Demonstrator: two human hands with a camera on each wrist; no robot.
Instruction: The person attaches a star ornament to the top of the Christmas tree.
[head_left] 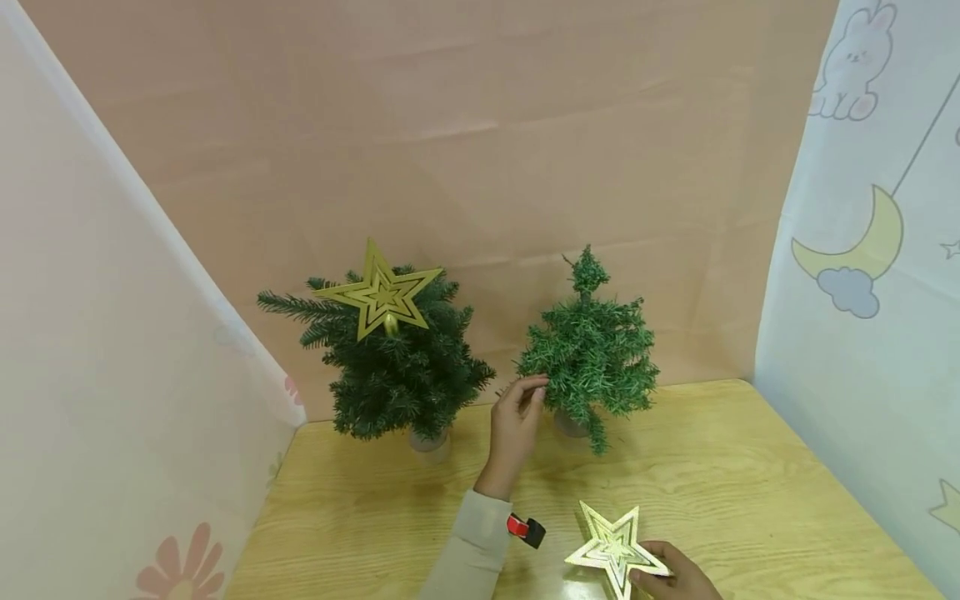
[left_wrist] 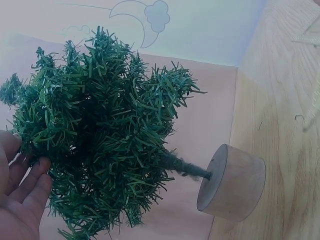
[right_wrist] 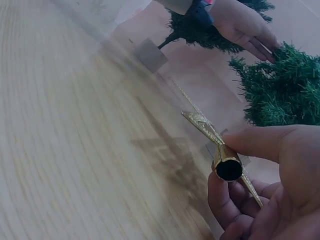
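Note:
A small green artificial Christmas tree [head_left: 592, 358] stands on a round wooden base [left_wrist: 232, 182]. At its left side in the head view, my left hand [head_left: 516, 425] pinches the tip of a branch between thumb and fingers; foliage partly hides the fingertips. My right hand [head_left: 671, 575] holds a gold star tree topper [head_left: 615, 546] by one point, above the front of the table. The right wrist view shows the topper edge-on, its hollow gold socket [right_wrist: 228, 169] facing the camera, with the thumb pressed near it.
To the left, a darker, fuller Christmas tree [head_left: 405, 375] carries another gold star topper [head_left: 381, 293] near its top. Both trees stand at the back of the wooden table [head_left: 720, 475], before a pinkish-beige cloth [head_left: 480, 150]. Printed white sheets [head_left: 855, 375] hang at both sides.

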